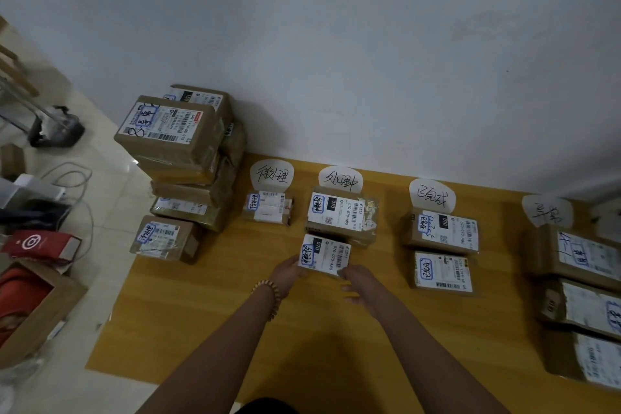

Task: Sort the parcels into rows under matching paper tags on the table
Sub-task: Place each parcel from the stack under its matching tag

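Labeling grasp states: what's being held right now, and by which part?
A small parcel, held in both hands: the left hand grips its near-left edge and the right hand its near-right corner.

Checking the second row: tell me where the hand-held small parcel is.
Head view, centre: the small parcel, held by left hand and right hand, is just nearer than the larger parcel under the second paper tag from left.

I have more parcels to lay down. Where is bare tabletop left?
Bare yellow wood lies below the small white-labelled parcel under the leftmost paper tag, and below the two brown parcels under the third tag. The right-hand row of brown parcels is packed close; the brown box stack crowds the left corner.
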